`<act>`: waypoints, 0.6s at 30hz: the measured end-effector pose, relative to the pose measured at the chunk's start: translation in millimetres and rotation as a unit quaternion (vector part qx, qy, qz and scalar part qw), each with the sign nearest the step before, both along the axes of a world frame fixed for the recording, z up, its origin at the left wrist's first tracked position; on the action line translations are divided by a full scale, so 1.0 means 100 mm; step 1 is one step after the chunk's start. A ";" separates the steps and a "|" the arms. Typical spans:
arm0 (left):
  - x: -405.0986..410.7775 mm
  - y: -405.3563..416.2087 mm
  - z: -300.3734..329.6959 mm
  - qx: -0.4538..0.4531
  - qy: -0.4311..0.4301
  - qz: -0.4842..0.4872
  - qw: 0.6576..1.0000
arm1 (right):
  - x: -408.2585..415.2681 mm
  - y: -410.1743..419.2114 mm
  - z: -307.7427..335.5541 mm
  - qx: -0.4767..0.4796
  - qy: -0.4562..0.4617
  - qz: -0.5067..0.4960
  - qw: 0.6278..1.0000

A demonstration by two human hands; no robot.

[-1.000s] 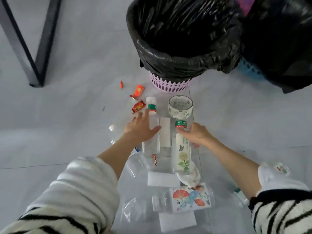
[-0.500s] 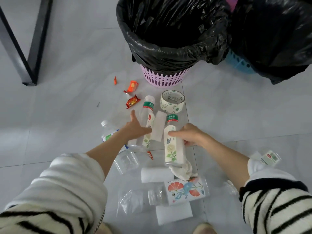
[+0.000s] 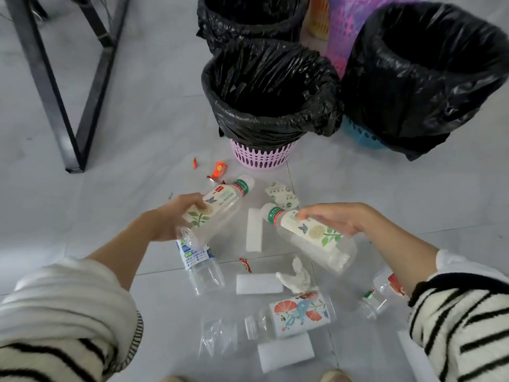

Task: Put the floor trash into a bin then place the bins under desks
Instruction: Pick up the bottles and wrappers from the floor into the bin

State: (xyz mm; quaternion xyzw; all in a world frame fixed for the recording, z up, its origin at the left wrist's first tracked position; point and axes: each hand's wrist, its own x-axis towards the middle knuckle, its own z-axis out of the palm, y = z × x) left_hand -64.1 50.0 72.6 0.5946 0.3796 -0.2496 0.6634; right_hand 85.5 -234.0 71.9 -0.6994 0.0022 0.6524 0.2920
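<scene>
Grey tiled floor, littered near centre. Far right: blue slotted plastic bin with black liner bag. Far centre: pink slotted plastic bin with black liner bag, mouth open, just beside the blue one; a third black-lined bin behind it, partly cut off. Far left: black metal desk leg frame.

Left hand closed round the lower body of a clear plastic bottle with green cap band and leaf-and-butterfly label, raised off the floor, cap tilted toward the pink bin. Right hand closed over a second clear plastic bottle of the same label, likewise raised, cap pointing left and far.

On the floor: clear bottle with blue-green label below the left hand; clear bottle with red-flower label near centre; small clear bottle with red label near right; white foam blocks; crumpled white tissue; clear plastic bag; crushed paper cup; orange snack wrappers beside the pink bin's base.
</scene>
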 end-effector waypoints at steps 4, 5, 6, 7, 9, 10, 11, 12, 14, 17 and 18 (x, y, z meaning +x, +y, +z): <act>-0.07 0.06 0.22 -0.161 -0.025 0.079 0.983 | 0.12 -0.14 0.27 0.106 -0.032 -0.170 0.979; -0.08 0.06 0.24 -0.182 -0.052 0.085 0.978 | 0.14 -0.17 0.30 0.154 -0.012 -0.223 0.962; -0.04 0.10 0.36 -0.195 -0.094 0.081 0.973 | 0.19 -0.18 0.40 0.205 -0.006 -0.262 0.943; -0.01 0.12 0.44 -0.218 -0.138 0.078 0.963 | 0.22 -0.20 0.48 0.249 0.011 -0.293 0.923; 0.12 0.13 0.67 -0.235 -0.208 0.094 0.945 | 0.31 -0.16 0.68 0.330 0.074 -0.335 0.879; 0.20 0.14 0.76 -0.225 -0.219 0.112 0.943 | 0.33 -0.11 0.79 0.353 0.103 -0.350 0.862; 0.29 0.12 0.86 -0.202 -0.219 0.126 0.946 | 0.37 -0.03 0.85 0.365 0.098 -0.348 0.858; 0.40 0.10 0.95 -0.168 -0.218 0.135 0.952 | 0.40 0.07 0.91 0.365 0.069 -0.337 0.865; 0.61 0.00 1.07 -0.098 -0.219 0.146 0.960 | 0.42 0.31 0.97 0.376 -0.022 -0.358 0.854; 0.83 -0.20 1.19 -0.058 -0.206 0.172 0.962 | 0.51 0.57 0.97 0.388 0.093 -0.474 0.785; 0.87 -0.24 1.20 -0.053 -0.201 0.179 0.962 | 0.52 0.63 1.00 0.392 0.110 -0.487 0.772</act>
